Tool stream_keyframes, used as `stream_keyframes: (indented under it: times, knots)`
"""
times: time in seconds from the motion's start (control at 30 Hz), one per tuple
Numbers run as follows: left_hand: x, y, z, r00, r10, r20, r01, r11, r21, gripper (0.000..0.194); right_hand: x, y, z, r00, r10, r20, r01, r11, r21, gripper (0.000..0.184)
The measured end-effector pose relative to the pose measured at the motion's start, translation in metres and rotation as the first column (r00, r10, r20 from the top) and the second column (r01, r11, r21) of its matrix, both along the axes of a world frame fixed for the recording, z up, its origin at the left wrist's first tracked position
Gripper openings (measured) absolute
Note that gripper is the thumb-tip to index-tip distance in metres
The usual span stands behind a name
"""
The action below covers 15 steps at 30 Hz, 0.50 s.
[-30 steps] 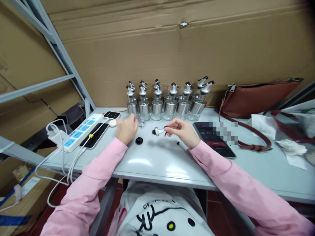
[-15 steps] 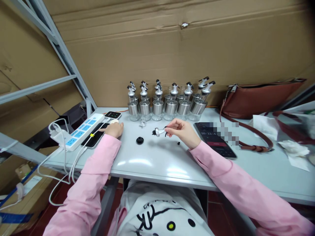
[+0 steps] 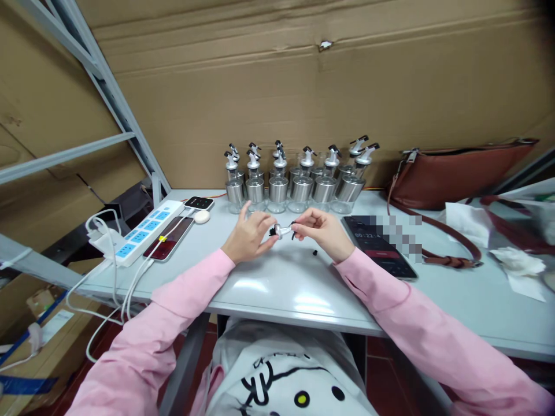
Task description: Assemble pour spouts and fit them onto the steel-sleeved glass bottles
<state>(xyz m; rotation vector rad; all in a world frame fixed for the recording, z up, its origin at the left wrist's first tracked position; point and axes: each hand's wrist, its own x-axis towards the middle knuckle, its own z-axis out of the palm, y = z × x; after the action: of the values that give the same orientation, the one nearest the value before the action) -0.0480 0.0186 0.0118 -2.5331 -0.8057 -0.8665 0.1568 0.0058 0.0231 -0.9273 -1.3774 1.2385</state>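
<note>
Both hands meet mid-desk [image 3: 277,289]: right hand [image 3: 323,231] pinches pourer spout [image 3: 282,231], left hand [image 3: 249,238] fingers touching its black end.
</note>
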Motion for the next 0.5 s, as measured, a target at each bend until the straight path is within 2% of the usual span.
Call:
stream_keyframes:
  times: [0.07,0.17,0.37,0.5]
  knots:
    - [0.001,0.000,-0.004,0.996,-0.064,-0.056,0.063,0.998,-0.005,0.030,0.000,0.000,0.001,1.000,0.006,0.003,-0.006,1.000,0.002,0.036]
    - [0.001,0.000,-0.008,0.994,-0.060,-0.087,0.058,0.998,-0.032,0.030,0.001,0.000,0.001,1.000,0.006,0.014,-0.006,1.000,0.003,0.036]
    - [0.006,0.003,-0.010,0.998,-0.046,-0.036,0.046,0.999,-0.006,0.025,0.003,0.002,0.001,1.000,-0.020,0.007,0.020,1.000,0.010,0.037]
    - [0.008,0.004,-0.012,0.994,-0.106,0.009,0.106,0.994,-0.010,0.023,0.003,0.002,0.001,0.999,-0.034,-0.013,0.034,0.999,0.008,0.034]
